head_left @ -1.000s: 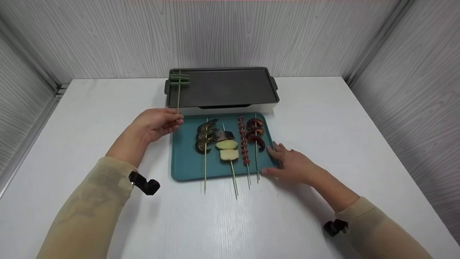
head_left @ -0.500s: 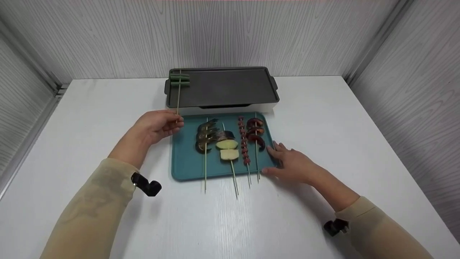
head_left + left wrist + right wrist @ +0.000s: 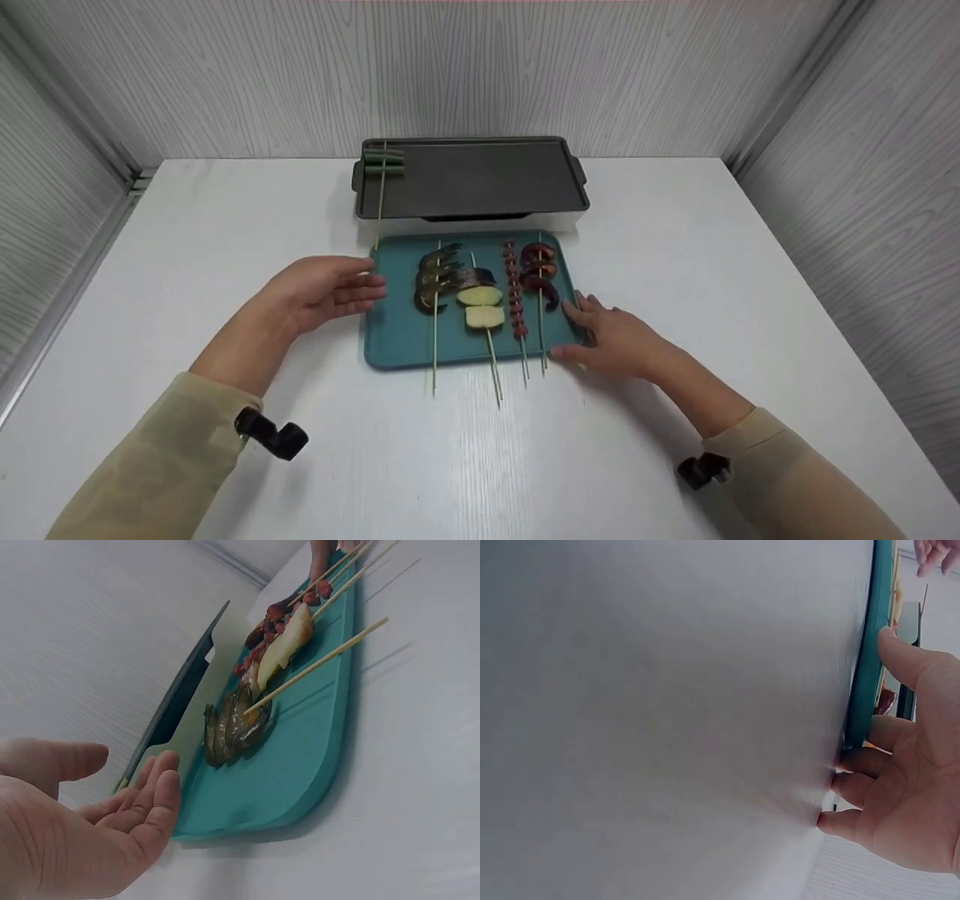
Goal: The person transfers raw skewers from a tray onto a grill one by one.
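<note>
Left hand (image 3: 328, 294) empty, fingers loose; shrimp skewer (image 3: 430, 282) lies right of it, running front-to-back. Right hand (image 3: 619, 343), fingers spread, touches tray (image 3: 397, 341).

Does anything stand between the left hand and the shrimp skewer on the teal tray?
Nothing visible does. In the head view, only bare surface of the teal tray lies between the left hand and the shrimp skewer. The green-vegetable skewer lies farther off, its stick ending near the tray's far left corner.
</note>
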A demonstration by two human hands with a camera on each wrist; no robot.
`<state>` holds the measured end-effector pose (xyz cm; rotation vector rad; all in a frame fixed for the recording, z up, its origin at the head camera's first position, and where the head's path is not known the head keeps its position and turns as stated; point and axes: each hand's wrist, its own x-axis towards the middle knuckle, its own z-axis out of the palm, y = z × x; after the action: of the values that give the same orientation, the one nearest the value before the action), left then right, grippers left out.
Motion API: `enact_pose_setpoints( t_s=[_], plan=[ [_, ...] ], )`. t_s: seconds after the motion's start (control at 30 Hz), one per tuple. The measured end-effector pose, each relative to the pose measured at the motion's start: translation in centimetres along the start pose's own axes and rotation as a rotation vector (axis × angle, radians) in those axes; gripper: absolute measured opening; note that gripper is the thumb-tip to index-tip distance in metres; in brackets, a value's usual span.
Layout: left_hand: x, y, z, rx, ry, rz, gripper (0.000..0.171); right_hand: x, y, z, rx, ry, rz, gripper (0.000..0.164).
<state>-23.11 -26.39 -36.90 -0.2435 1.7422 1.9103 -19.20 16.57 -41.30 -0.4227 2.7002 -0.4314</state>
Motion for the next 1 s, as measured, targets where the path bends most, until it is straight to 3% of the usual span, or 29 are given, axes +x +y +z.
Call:
enact_pose_setpoints(
  t_s=[0.23, 0.43, 0.63, 1.0],
  plan=[
    [-4.0, -2.3, 1.4, 0.080, -0.115, 0.026, 0.057, 0.0, -0.1, -0.2, -0.001, 0.015, -0.019, 0.093],
    [-5.8, -5.1, 2.7, 0.052, -0.175, -0.016, 0.054, 0.0, 0.0, -0.1, -0.010, 0.015, -0.019, 0.094],
    [-6.2, -7.1, 3.8, -0.005, -0.207, -0.073, 0.051, -0.1, 0.0, -0.2, -0.007, 0.022, -0.032, 0.092],
    [-5.2, -8.9, 5.8, -0.026, -0.177, -0.132, 0.051, 0.1, 0.2, 0.1, -0.006, 0.018, -0.024, 0.095]
  ],
)
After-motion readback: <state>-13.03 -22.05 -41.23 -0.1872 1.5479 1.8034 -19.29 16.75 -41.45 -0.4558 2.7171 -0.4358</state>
